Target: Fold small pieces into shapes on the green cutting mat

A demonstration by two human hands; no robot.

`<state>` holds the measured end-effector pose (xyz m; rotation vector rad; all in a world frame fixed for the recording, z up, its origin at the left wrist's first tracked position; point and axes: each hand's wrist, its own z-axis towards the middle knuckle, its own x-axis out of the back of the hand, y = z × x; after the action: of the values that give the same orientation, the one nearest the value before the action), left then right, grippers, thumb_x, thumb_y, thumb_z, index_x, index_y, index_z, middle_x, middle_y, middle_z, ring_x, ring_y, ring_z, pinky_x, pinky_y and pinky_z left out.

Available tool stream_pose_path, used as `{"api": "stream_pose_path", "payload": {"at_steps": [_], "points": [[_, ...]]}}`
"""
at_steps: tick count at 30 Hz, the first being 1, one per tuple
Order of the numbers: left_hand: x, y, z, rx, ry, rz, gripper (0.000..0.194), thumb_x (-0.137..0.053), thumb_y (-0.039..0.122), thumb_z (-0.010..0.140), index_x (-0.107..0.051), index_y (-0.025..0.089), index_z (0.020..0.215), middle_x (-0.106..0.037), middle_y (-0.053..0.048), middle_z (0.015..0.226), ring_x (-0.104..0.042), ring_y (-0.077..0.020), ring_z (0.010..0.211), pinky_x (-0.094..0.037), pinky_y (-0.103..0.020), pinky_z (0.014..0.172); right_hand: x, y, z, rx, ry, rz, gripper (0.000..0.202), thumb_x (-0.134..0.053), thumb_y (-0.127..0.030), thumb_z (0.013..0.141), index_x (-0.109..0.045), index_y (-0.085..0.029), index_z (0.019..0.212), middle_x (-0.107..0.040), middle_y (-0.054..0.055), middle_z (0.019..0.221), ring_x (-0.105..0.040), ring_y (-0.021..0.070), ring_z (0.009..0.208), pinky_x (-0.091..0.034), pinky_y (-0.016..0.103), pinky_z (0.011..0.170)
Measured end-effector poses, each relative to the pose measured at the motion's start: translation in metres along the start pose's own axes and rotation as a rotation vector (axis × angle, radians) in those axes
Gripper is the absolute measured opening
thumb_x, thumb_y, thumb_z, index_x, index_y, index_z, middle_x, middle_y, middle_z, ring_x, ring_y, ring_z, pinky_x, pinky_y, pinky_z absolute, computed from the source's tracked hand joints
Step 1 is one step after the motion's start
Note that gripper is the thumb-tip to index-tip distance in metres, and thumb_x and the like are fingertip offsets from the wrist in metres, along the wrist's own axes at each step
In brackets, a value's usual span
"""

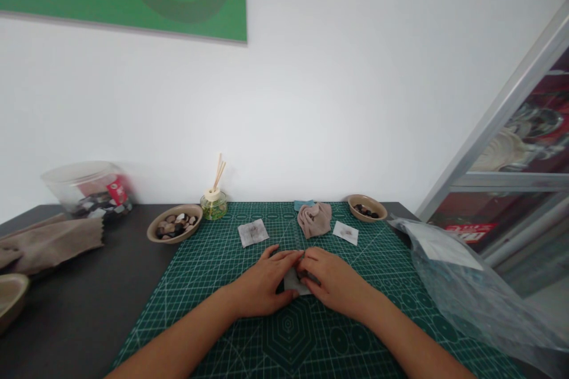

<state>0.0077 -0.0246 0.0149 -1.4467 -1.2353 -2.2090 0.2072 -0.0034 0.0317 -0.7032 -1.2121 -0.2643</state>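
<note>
A small whitish sheet [291, 285] lies on the green cutting mat [213, 302] between my hands. My left hand [267, 283] rests on the sheet's left side, thumb and fingers apart, pressing its edge. My right hand [328, 277] is curled over the sheet's right part, its fingertips pinched together near the top edge; a dark thing under them is mostly hidden. Behind my hands are a smudged white sheet [253, 233] on the left, a crumpled beige cloth [315, 219] in the middle and a smaller marked white sheet [345, 233] on the right.
A bowl of stones [175, 223] and a reed diffuser [214, 204] stand at the back left, a second stone bowl [367, 208] at the back right. Far left are a clear tub [89, 189] and brown cloth [57, 243]. A plastic bag [462, 284] lies along the right edge.
</note>
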Motion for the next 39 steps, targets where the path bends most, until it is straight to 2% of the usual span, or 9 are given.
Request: {"api": "stream_pose_path", "payload": {"at_steps": [7, 12, 17, 22, 28, 33, 39], "points": [[-0.0003, -0.0004, 0.0011, -0.009, -0.004, 0.015, 0.06, -0.056, 0.019, 0.079, -0.034, 0.023, 0.136, -0.043, -0.008, 0.142, -0.037, -0.0252, 0.131, -0.014, -0.049, 0.113, -0.0024, -0.0005, 0.0009, 0.066, -0.009, 0.045, 0.011, -0.055, -0.01, 0.082, -0.061, -0.016, 0.089, -0.059, 0.006, 0.099, -0.053, 0.0191, 0.096, -0.043, 0.031, 0.087], [0.0012, 0.0006, 0.001, 0.019, -0.021, 0.022, 0.066, -0.057, 0.02, 0.079, -0.03, 0.021, 0.139, -0.041, -0.011, 0.143, -0.036, -0.0258, 0.131, -0.014, -0.051, 0.112, -0.0006, 0.0009, 0.0003, -0.009, 0.004, -0.011, 0.01, -0.056, -0.011, 0.081, -0.061, -0.015, 0.088, -0.059, 0.006, 0.092, -0.054, 0.0194, 0.089, -0.044, 0.032, 0.081], [0.0029, 0.0021, 0.0015, -0.006, -0.004, -0.005, 0.06, -0.057, 0.018, 0.078, -0.036, 0.025, 0.134, -0.044, -0.008, 0.14, -0.04, -0.0252, 0.128, -0.014, -0.05, 0.112, -0.0025, -0.0012, 0.0018, 0.091, -0.009, 0.045, 0.013, -0.054, -0.009, 0.082, -0.061, -0.017, 0.09, -0.059, 0.006, 0.099, -0.052, 0.0194, 0.096, -0.043, 0.032, 0.086], [0.0026, 0.0005, 0.0011, 0.012, -0.018, -0.004, 0.065, -0.059, 0.02, 0.077, -0.032, 0.023, 0.136, -0.042, -0.008, 0.142, -0.037, -0.0256, 0.131, -0.013, -0.05, 0.113, -0.0009, -0.0007, 0.0024, -0.007, 0.024, -0.011, 0.012, -0.052, -0.01, 0.083, -0.061, -0.016, 0.088, -0.059, 0.007, 0.093, -0.053, 0.0206, 0.09, -0.044, 0.034, 0.08], [0.0042, 0.0012, 0.0013, -0.003, -0.02, -0.014, 0.059, -0.057, 0.02, 0.078, -0.037, 0.024, 0.134, -0.042, -0.008, 0.142, -0.037, -0.0264, 0.13, -0.014, -0.051, 0.112, -0.0001, -0.0053, 0.0019, 0.085, -0.034, 0.07, 0.012, -0.054, -0.009, 0.081, -0.061, -0.018, 0.086, -0.059, 0.006, 0.096, -0.052, 0.0197, 0.094, -0.043, 0.033, 0.085], [0.0038, 0.0011, 0.0017, 0.008, -0.023, -0.008, 0.066, -0.057, 0.019, 0.076, -0.032, 0.02, 0.137, -0.042, -0.011, 0.141, -0.037, -0.026, 0.131, -0.013, -0.05, 0.113, 0.0012, -0.0021, 0.0001, 0.0, -0.014, -0.013, 0.012, -0.054, -0.008, 0.079, -0.06, -0.016, 0.086, -0.058, 0.006, 0.092, -0.052, 0.0201, 0.089, -0.044, 0.034, 0.081], [0.0035, 0.0013, 0.0018, 0.003, -0.025, -0.005, 0.064, -0.052, 0.014, 0.073, -0.036, 0.023, 0.134, -0.042, -0.008, 0.142, -0.037, -0.0255, 0.131, -0.013, -0.051, 0.113, -0.0013, -0.0043, 0.0005, 0.089, -0.025, 0.029, 0.014, -0.052, -0.008, 0.082, -0.06, -0.017, 0.089, -0.058, 0.006, 0.098, -0.052, 0.0195, 0.096, -0.043, 0.033, 0.086]]}}
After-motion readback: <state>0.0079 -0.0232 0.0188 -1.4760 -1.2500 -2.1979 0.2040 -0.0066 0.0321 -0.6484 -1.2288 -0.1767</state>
